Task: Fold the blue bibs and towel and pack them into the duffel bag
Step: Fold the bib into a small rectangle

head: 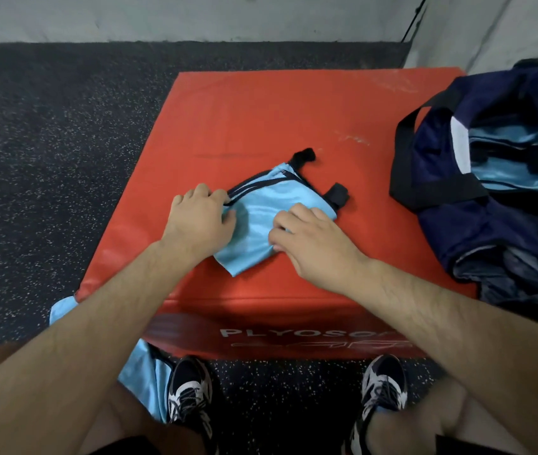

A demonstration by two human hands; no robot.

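Left hand [200, 218] gripping folded pale-blue bib [261, 208], black-trimmed

I'm watching this feed remotely, and the person is wearing low black-and-white lace-up mesh sneakers: the left sneaker [190, 392] and the right sneaker [382, 385] are both showing dark toes, white side panels and pale laces. Black fabric shorts [126, 447] are peeking in along the bottom edge. The left forearm [97, 316] and right forearm [441, 310] are showing bare and a bit hairy, and the left hand [198, 218] and right hand [313, 238] are looking bare too.
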